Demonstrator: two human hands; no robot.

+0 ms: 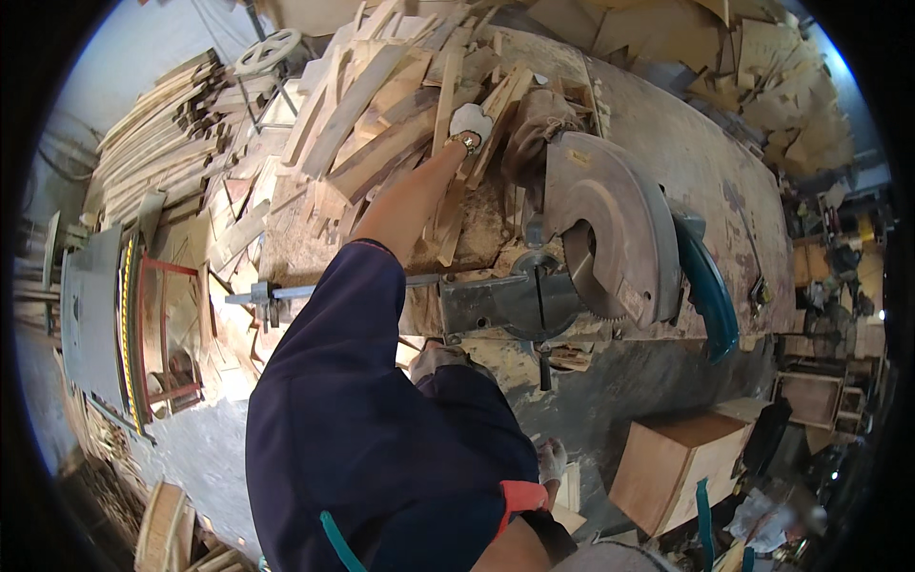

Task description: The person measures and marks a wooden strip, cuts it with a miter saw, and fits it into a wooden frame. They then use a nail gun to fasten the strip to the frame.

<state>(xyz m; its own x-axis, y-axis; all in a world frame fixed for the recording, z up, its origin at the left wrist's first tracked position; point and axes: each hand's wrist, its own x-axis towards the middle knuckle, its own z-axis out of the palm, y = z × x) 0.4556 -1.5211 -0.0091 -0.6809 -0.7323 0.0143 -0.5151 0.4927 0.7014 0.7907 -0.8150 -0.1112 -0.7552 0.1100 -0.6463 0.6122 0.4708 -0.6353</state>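
My left arm (410, 210) stretches away over the workbench. Its hand (471, 120), in a white glove with a watch at the wrist, is closed around a wood strip (496, 119) in a heap of offcuts; the fingertips are hidden. Right of the hand stands a mitre saw, its grey blade guard (605, 195) raised over the round turntable (541, 300). The saw has a teal handle (710, 296) and a brown dust bag (541, 129). By the orange sleeve edge is a greyish form (551, 459), perhaps my right hand; its fingers cannot be made out.
Loose boards (357, 110) cover the bench's far left. Stacked timber (162, 143) lies beyond, near a stand with a handwheel (267, 52). A table machine (100, 324) stands at left. A wooden box (677, 467) sits on the floor at right; a clamp bar (334, 286) extends left from the saw.
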